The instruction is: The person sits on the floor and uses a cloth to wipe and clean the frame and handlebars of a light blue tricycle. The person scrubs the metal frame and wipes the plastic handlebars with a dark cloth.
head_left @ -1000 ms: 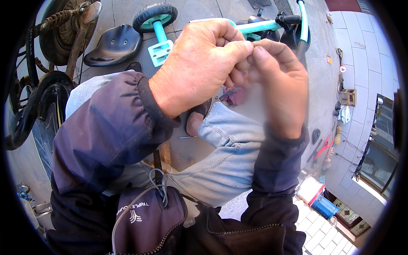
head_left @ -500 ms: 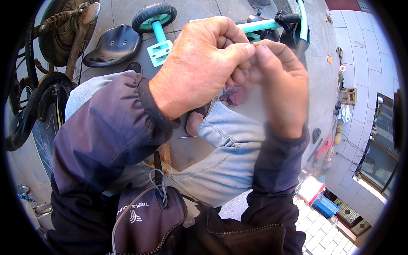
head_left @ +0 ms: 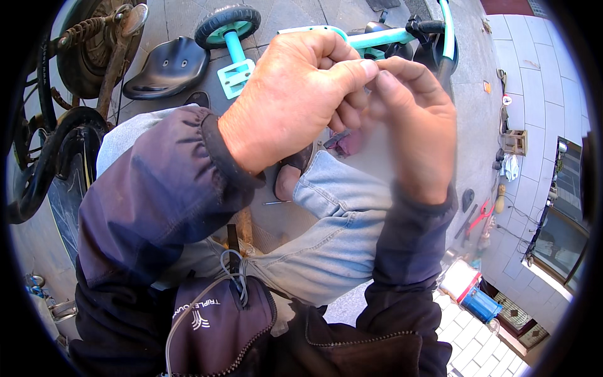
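Observation:
My left hand (head_left: 292,97) and my right hand (head_left: 419,129) are raised in front of me, their thumbs and forefingers pinched and meeting at the tips. Whatever lies between those fingertips is too small or hidden to name. Behind the hands is a turquoise frame (head_left: 383,38) with a black-gripped handlebar at its right. Left of my left hand, a small black-tyred wheel (head_left: 227,26) sits on a turquoise axle piece with a slotted plate (head_left: 236,78). Further left lies a black moulded seat (head_left: 168,68).
A rusty, dark cycle (head_left: 85,75) stands at the left edge. Below my hands lie a purple cloth (head_left: 347,144) and a thin metal tool (head_left: 276,202). On the right are red-handled pliers (head_left: 481,217), a blue-and-white container (head_left: 468,290) and a tiled wall (head_left: 540,81).
Both hands stay together, with only a slight shift at the fingertips; the right thumb sits a little lower. More of the turquoise tube shows above my left hand.

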Motion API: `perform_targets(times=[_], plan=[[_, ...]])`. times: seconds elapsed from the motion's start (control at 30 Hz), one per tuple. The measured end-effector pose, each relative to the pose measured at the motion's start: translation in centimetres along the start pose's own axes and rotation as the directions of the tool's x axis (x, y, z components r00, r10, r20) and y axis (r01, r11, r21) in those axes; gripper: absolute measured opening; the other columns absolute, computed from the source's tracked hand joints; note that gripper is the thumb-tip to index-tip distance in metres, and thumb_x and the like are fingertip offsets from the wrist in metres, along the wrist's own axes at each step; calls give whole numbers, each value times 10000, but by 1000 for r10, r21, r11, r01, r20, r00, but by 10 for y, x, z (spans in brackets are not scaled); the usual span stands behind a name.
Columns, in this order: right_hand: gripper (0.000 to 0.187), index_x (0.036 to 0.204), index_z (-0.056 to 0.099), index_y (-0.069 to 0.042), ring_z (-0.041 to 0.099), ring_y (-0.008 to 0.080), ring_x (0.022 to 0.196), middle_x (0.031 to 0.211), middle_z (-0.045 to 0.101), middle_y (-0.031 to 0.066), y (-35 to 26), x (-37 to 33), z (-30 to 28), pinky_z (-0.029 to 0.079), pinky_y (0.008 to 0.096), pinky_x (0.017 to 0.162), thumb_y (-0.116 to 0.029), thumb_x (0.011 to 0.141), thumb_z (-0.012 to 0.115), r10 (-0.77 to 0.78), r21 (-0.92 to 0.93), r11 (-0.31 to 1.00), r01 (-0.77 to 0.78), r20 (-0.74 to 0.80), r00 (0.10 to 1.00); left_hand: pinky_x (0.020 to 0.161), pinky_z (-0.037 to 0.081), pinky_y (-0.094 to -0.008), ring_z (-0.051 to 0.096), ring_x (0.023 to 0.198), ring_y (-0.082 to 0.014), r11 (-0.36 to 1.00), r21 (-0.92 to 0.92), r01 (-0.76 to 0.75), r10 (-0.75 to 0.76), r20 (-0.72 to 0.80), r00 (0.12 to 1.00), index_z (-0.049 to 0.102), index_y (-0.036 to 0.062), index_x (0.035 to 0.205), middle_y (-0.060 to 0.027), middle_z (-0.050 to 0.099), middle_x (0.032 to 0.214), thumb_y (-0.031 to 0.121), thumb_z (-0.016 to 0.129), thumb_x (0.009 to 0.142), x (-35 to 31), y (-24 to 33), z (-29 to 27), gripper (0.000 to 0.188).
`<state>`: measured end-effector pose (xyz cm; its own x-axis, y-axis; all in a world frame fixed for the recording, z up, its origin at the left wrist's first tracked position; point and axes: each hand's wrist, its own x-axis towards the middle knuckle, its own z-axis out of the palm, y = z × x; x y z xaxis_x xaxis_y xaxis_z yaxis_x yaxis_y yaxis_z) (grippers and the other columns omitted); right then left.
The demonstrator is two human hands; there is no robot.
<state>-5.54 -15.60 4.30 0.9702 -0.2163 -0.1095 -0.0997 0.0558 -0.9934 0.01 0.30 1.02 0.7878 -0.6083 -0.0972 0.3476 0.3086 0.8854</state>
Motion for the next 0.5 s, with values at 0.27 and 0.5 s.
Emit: perform_targets(times=[0.27,0.5], plan=[[154,1039,657,33,611,85,619,857,683,79,-1,0,-1,525,224,549,-66,920,664,43,13,999,-43,2,999,546,508,-195,634,630,-75,1000,20,-15,15,-9,1000,629,45,994,-17,659,765,200,621,971,0,0,1,156],[159,1027,660,27,604,89,608,843,680,76,0,0,0,507,220,534,-95,925,670,37,4,999,-37,-20,999,551,511,-190,636,630,-73,999,29,-21,21,-8,1000,628,35,1004,-26,664,766,180,631,964,-1,2,1,151]])
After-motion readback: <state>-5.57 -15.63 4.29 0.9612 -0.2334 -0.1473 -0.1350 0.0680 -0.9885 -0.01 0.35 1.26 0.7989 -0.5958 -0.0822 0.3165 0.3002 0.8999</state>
